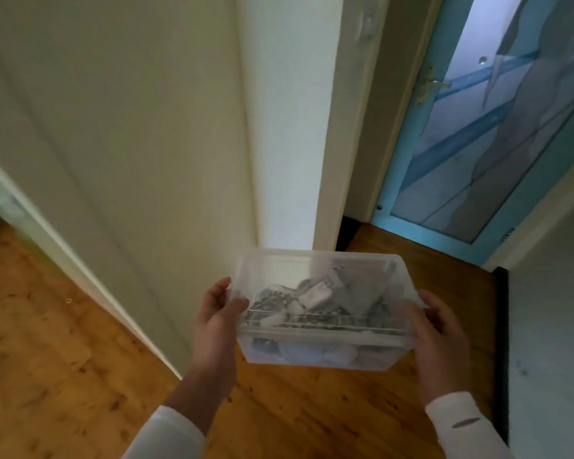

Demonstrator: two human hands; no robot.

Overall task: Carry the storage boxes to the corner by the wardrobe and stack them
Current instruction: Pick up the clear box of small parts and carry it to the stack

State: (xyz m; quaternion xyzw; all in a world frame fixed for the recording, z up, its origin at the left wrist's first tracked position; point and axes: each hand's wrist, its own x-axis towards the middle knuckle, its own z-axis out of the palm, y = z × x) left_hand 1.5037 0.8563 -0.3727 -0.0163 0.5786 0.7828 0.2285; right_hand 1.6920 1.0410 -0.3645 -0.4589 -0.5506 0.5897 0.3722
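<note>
A clear plastic storage box (323, 339) with a clear lid hangs in front of me at waist height, filled with grey and pale blue folded items. My left hand (217, 318) grips its left end, thumb over the lid edge. My right hand (436, 329) holds the right end the same way. The box is level and above the wooden floor. No other storage box and no wardrobe can be made out in this view.
A cream open door (113, 144) stands at the left, its edge right ahead of the box. A white wall end (299, 127) lies straight ahead. Beyond it, a blue glazed door (478, 144) closes the hallway. Wooden floor (47, 342) runs both sides; a white wall (550, 326) bounds the right.
</note>
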